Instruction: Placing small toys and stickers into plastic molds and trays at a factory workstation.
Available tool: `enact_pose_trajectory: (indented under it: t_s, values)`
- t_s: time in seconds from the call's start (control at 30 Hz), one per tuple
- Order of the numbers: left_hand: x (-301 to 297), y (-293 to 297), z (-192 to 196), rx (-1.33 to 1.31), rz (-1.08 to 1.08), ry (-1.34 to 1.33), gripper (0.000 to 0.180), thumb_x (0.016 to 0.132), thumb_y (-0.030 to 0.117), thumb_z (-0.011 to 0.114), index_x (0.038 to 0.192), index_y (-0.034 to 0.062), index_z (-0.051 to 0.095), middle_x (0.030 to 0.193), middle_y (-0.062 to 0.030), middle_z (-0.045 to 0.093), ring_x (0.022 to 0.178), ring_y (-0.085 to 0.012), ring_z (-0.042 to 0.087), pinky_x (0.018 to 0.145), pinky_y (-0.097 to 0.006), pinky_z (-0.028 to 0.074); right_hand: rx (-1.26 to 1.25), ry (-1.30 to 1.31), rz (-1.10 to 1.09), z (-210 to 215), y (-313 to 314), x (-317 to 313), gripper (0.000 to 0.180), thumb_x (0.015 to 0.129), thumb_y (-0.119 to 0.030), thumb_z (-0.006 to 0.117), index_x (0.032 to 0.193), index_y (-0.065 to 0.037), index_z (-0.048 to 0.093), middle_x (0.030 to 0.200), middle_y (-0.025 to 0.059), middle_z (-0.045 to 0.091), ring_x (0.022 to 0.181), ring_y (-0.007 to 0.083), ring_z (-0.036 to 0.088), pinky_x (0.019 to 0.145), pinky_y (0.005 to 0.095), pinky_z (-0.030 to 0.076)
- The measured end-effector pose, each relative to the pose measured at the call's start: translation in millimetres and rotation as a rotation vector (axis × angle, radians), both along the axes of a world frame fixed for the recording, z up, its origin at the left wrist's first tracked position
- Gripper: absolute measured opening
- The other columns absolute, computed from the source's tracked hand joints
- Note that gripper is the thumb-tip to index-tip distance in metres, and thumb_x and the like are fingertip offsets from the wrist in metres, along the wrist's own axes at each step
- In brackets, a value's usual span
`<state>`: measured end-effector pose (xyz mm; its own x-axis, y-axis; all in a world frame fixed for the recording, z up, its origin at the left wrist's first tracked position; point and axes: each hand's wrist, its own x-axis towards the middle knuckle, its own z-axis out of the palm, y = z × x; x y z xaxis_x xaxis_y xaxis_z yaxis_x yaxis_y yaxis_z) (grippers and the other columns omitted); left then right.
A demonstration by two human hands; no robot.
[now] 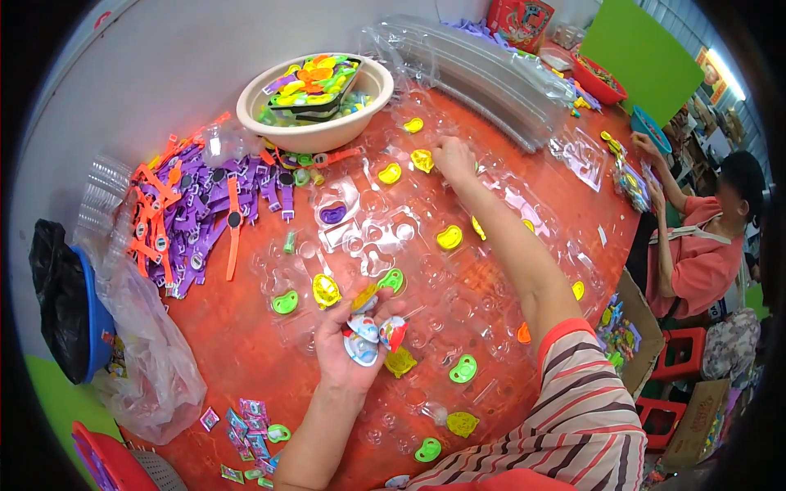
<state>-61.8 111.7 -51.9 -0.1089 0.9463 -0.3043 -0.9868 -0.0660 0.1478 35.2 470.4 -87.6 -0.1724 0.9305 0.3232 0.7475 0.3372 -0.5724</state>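
Note:
Cupped palm up, my left hand holds several small round toys, white with blue, red and yellow parts. My right hand stretches to the far part of the table, fingers curled together against a yellow face-shaped toy. Beneath both hands lie clear plastic blister trays with shaped hollows. Some hold yellow pacifiers, green pacifiers and a purple pacifier. More yellow face-shaped toys sit in the trays, one just beyond my left hand.
Purple and orange toy watches are heaped at left. A beige basin holds a black tray of colourful pieces. Nested clear trays lie behind. Small packets lie near left. At right, a person works beside red stools.

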Motion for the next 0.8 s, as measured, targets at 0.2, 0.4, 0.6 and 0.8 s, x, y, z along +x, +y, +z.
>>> enact_pose_trajectory:
  t_s: [0.2, 0.4, 0.6, 0.8]
  values:
    - [-7, 23, 8, 0.019, -0.017, 0.063, 0.047, 0.089, 0.016, 0.044, 0.136, 0.0071, 0.042, 0.121, -0.0245, 0.054, 0.104, -0.0428, 0.057, 0.087, -0.050, 0.050, 0.147, 0.021, 0.454, 39, -54, 13, 0.027, 0.081, -0.029, 0.059, 0.091, -0.005, 0.067, 0.085, 0.0121, 0.065, 0.081, 0.0305, 0.063, 0.071, 0.0462, 0.047]
    - [3, 33, 8, 0.025, -0.078, 0.138, 0.050, 0.090, 0.013, 0.041, 0.140, 0.0130, 0.037, 0.119, -0.0170, 0.056, 0.102, -0.0369, 0.060, 0.086, -0.051, 0.052, -0.638, -0.243, 0.914, 85, -177, 12, 0.035, 0.088, -0.033, 0.054, 0.105, -0.006, 0.067, 0.095, 0.0144, 0.069, 0.085, 0.0246, 0.065, 0.075, 0.0355, 0.051]
    - [15, 34, -3, 0.014, -0.146, 0.144, 0.040, 0.091, 0.017, 0.043, 0.127, 0.0011, 0.048, 0.117, -0.0204, 0.060, 0.097, -0.0362, 0.062, 0.086, -0.049, 0.052, -0.329, 0.126, 1.111, 75, -186, 32, 0.023, 0.080, -0.021, 0.061, 0.092, -0.002, 0.061, 0.083, 0.0127, 0.061, 0.081, 0.0246, 0.061, 0.071, 0.0370, 0.048]
    - [16, 26, 6, -0.009, -0.122, 0.067, 0.051, 0.090, 0.017, 0.044, 0.138, 0.0050, 0.035, 0.121, -0.0303, 0.053, 0.096, -0.0452, 0.061, 0.079, -0.055, 0.055, -0.557, 0.516, 0.699, 46, -105, 49, 0.026, 0.080, -0.014, 0.062, 0.103, -0.002, 0.063, 0.083, 0.0056, 0.063, 0.075, 0.0125, 0.059, 0.065, 0.0281, 0.048]
